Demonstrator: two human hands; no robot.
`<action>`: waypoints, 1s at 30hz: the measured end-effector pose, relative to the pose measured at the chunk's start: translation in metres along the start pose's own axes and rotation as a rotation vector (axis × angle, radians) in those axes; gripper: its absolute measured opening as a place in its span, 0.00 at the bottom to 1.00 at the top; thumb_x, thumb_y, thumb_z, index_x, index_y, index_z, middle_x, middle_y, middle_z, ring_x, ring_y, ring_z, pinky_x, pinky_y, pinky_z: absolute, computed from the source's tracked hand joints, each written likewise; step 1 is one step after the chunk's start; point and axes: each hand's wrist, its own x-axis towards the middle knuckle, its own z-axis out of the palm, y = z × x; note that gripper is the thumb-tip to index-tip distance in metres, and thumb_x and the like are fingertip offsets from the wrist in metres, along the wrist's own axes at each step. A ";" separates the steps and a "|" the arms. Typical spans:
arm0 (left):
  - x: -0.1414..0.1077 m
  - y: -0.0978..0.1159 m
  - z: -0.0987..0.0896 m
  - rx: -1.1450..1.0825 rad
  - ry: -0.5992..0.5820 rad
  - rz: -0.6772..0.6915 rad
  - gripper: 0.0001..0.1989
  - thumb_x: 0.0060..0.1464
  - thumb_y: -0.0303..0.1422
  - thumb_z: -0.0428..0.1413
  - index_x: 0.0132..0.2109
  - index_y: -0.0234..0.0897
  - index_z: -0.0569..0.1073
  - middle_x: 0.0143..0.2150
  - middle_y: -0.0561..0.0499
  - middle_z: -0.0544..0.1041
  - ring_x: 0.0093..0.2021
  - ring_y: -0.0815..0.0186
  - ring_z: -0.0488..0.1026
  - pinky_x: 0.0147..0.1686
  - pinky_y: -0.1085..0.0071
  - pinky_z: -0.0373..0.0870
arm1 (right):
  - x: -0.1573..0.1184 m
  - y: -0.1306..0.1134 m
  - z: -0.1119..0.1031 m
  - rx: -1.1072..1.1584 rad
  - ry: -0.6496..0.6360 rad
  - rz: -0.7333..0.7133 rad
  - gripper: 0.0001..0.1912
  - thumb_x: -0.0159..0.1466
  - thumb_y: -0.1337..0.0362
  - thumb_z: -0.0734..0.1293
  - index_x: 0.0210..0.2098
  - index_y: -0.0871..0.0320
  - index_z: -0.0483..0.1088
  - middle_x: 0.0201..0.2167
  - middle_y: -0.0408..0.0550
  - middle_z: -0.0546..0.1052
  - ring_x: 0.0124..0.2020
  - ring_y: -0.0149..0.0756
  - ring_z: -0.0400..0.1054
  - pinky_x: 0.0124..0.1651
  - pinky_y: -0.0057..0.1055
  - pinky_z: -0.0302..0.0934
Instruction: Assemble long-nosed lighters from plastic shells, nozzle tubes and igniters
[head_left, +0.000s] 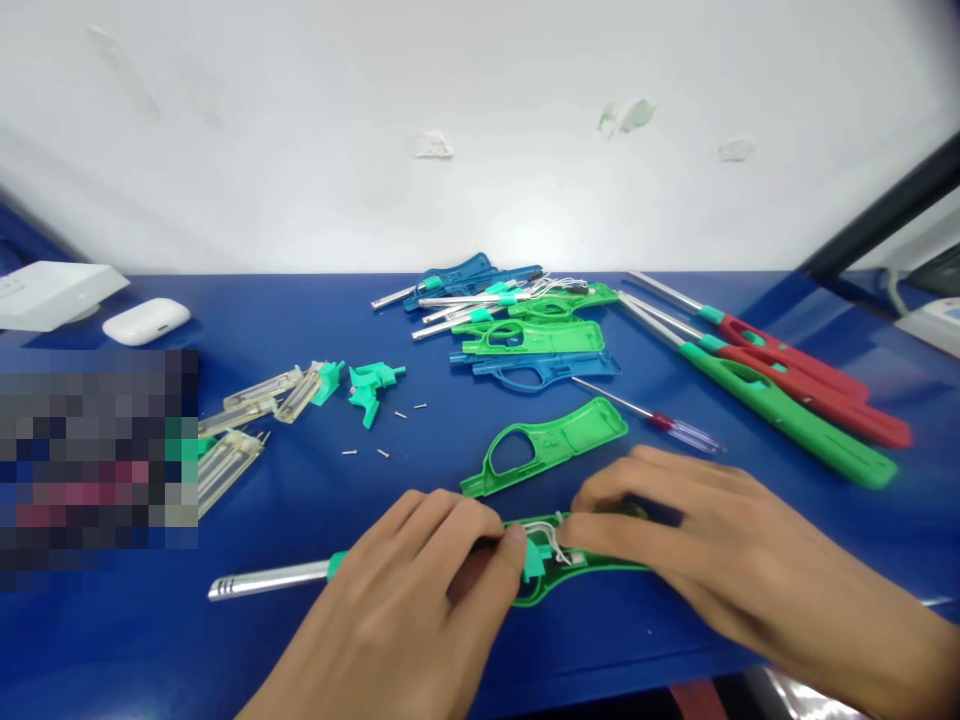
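Observation:
A long-necked gas lighter with its green casing [600, 567] laid open is on the blue table in front of me, its metal tube [274, 580] pointing left. My left hand [427, 575] is closed around the casing's middle, beside a teal trigger [534, 560]. White wires [551, 535] run inside the shell. My right hand [694, 530] is closed over the casing's right end, with thumb and finger pinched near the wires; what lies under its fingertips is hidden. Just beyond lies a loose green casing half [555, 440].
Taken-apart blue casing halves [540, 370] and metal tubes lie at the back. A screwdriver [679, 430] and whole red lighters [810, 385] and a green lighter [787, 415] are on the right. Clear fuel tanks [229, 470], teal triggers [371, 385] and several screws [383, 454] lie left.

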 end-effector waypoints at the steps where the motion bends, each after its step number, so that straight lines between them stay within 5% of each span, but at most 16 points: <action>1: 0.000 0.000 0.000 -0.008 -0.002 0.004 0.14 0.69 0.19 0.47 0.51 0.36 0.75 0.43 0.49 0.79 0.39 0.62 0.75 0.39 0.63 0.77 | -0.001 0.000 0.001 -0.005 -0.001 0.000 0.31 0.71 0.83 0.54 0.60 0.44 0.69 0.49 0.44 0.74 0.45 0.37 0.70 0.46 0.36 0.67; 12: 0.011 0.004 0.000 0.104 -0.022 0.019 0.18 0.73 0.25 0.45 0.47 0.40 0.79 0.33 0.50 0.75 0.30 0.62 0.72 0.28 0.67 0.75 | 0.002 -0.001 0.008 0.032 0.072 0.017 0.28 0.70 0.81 0.56 0.56 0.46 0.73 0.48 0.44 0.79 0.44 0.37 0.73 0.45 0.33 0.68; 19: 0.016 0.003 -0.003 0.167 -0.017 0.008 0.22 0.74 0.24 0.41 0.43 0.41 0.79 0.36 0.50 0.77 0.31 0.64 0.73 0.29 0.70 0.74 | -0.007 -0.001 0.019 0.026 0.188 0.022 0.31 0.71 0.81 0.56 0.61 0.45 0.72 0.50 0.45 0.79 0.44 0.38 0.72 0.43 0.33 0.67; 25: 0.012 0.002 0.001 0.155 0.013 -0.013 0.23 0.73 0.21 0.41 0.45 0.42 0.80 0.36 0.50 0.76 0.31 0.65 0.72 0.31 0.72 0.71 | -0.007 -0.002 0.021 0.014 0.222 0.028 0.24 0.71 0.78 0.59 0.56 0.46 0.73 0.46 0.45 0.80 0.42 0.39 0.71 0.41 0.32 0.68; 30: 0.007 0.001 0.004 0.070 -0.035 -0.069 0.18 0.70 0.22 0.46 0.47 0.43 0.78 0.39 0.51 0.74 0.33 0.66 0.70 0.34 0.73 0.71 | -0.005 -0.001 0.021 -0.033 0.223 0.016 0.31 0.71 0.79 0.57 0.64 0.43 0.71 0.47 0.45 0.79 0.42 0.38 0.72 0.41 0.32 0.69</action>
